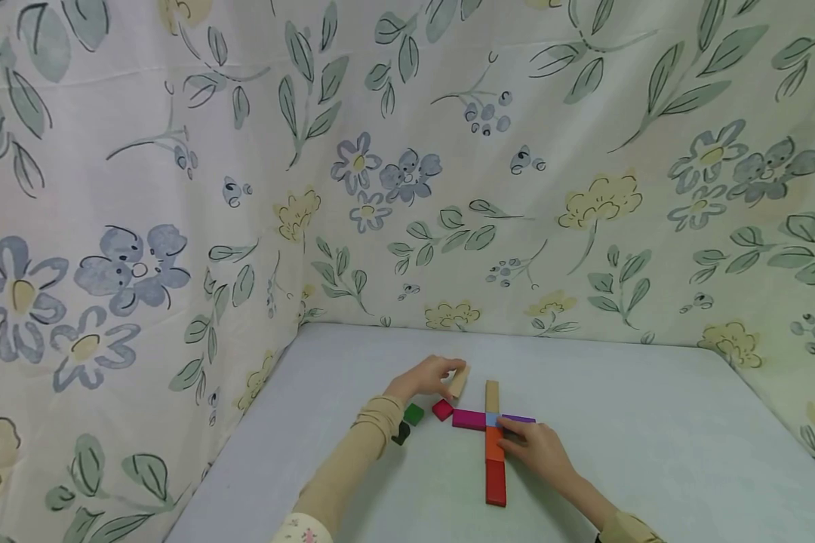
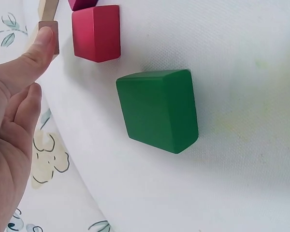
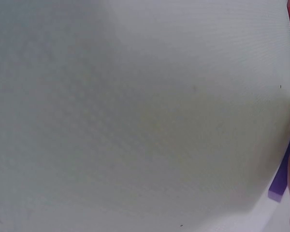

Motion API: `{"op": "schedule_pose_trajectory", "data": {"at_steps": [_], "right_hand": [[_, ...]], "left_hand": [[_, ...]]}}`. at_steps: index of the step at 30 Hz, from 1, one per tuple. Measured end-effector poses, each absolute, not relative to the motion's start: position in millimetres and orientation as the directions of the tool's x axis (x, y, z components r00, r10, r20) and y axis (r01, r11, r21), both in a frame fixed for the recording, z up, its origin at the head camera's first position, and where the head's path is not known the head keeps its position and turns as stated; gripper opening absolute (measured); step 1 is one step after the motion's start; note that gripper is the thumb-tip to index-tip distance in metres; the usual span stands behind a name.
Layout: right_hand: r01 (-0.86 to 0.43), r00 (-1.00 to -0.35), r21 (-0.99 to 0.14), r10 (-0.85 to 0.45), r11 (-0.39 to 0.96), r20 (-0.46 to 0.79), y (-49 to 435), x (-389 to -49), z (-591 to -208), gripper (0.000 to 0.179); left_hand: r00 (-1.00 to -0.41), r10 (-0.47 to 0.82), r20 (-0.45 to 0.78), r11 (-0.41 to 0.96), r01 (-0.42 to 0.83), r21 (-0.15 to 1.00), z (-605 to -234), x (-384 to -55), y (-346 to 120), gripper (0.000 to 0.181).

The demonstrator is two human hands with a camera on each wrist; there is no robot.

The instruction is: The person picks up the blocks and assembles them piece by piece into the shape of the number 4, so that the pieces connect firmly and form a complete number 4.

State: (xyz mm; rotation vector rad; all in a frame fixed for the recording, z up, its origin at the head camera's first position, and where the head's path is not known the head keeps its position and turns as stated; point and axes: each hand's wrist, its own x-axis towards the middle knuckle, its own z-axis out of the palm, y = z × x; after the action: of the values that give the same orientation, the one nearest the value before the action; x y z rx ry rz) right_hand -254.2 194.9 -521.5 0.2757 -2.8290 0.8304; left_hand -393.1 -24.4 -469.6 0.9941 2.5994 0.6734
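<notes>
In the head view, my left hand (image 1: pixel 429 378) pinches a plain wooden block (image 1: pixel 459 381) at the upper end of the layout; the left wrist view shows the thumb against the end of this block (image 2: pixel 49 31). My right hand (image 1: pixel 539 452) rests by a cross of blocks, fingertips at its centre and right side. The cross has a plain wooden block (image 1: pixel 492 396) on top, a light blue block (image 1: pixel 492 419) in the middle, a magenta block (image 1: pixel 469 419) left, a purple block (image 1: pixel 520 418) right, and an orange block (image 1: pixel 494 443) above a red block (image 1: pixel 496 483).
A crimson block (image 1: pixel 442 409), a green block (image 1: pixel 413 414) and a black block (image 1: pixel 401 433) lie left of the cross, near the left forearm. The white tabletop (image 1: pixel 652 422) meets a floral cloth (image 1: pixel 407 264) at the back and sides.
</notes>
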Motion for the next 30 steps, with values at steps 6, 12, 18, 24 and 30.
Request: {"op": "schedule_pose_trajectory", "data": {"at_steps": [6, 12, 18, 24, 30], "right_hand": [[-0.212, -0.970, -0.524, -0.114, 0.825, 0.213, 195.7, -254.5, -522.1, 0.038], [-0.218, -0.968, -0.512, -0.120, 0.831, 0.218, 196.2, -254.9, -522.8, 0.038], [-0.249, -0.960, -0.514, -0.139, 0.820, 0.244, 196.7, -254.5, -522.4, 0.038], [-0.245, -0.961, -0.505, -0.138, 0.828, 0.239, 197.1, -254.3, -523.3, 0.038], [-0.254, -0.959, -0.517, -0.143, 0.817, 0.245, 196.1, -253.2, -522.6, 0.038]], "left_hand": [[-0.721, 0.685, -0.106, 0.670, 0.566, 0.480, -468.4, -389.6, -22.3, 0.071], [-0.711, 0.693, -0.117, 0.680, 0.591, 0.434, -466.1, -386.2, -20.2, 0.069], [-0.705, 0.696, -0.138, 0.691, 0.604, 0.397, -464.4, -385.6, -19.5, 0.067], [-0.697, 0.701, -0.154, 0.694, 0.614, 0.376, -467.9, -390.3, -19.2, 0.067], [-0.687, 0.705, -0.174, 0.696, 0.624, 0.354, -469.2, -393.0, -18.1, 0.069]]}}
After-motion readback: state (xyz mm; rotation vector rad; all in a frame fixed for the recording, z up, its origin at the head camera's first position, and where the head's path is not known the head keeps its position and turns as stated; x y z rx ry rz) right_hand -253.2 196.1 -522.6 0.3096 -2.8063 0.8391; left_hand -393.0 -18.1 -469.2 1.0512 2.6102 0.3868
